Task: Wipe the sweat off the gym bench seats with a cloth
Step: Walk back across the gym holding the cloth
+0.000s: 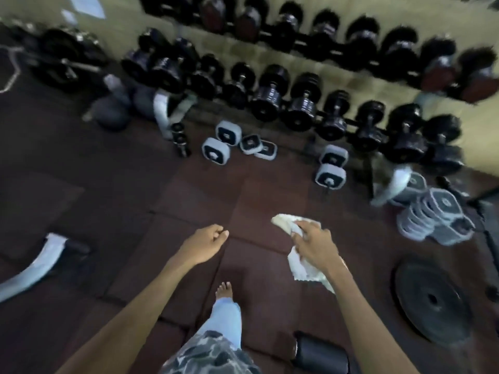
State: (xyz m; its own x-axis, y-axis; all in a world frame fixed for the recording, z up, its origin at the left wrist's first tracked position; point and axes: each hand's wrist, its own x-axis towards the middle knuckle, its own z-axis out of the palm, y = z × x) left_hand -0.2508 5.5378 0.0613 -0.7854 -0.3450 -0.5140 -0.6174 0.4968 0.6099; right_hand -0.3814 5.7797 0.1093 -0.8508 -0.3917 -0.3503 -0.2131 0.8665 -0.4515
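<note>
Floor: rubber tiles (256, 201), dumbbells (302, 103) along the wall.
Right grip (310, 238): I clasp the cloth (299, 268), bunched for wiping.
Left grip (208, 241): curled, empty.
Bench: black pad (318, 352) beside me, maybe a seat; not yet reached.

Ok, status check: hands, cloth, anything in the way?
Right hand grips cloth. Left hand curled, empty. Cloth held midair, wiping nothing. Loose dumbbells, weight plate on floor ahead.

We saw the right hand (314, 242) gripping a white cloth (297, 261) above the dark floor mats (256, 201); the left hand (206, 242) was curled, holding nothing. Dumbbells (302, 103) lined the rack.
</note>
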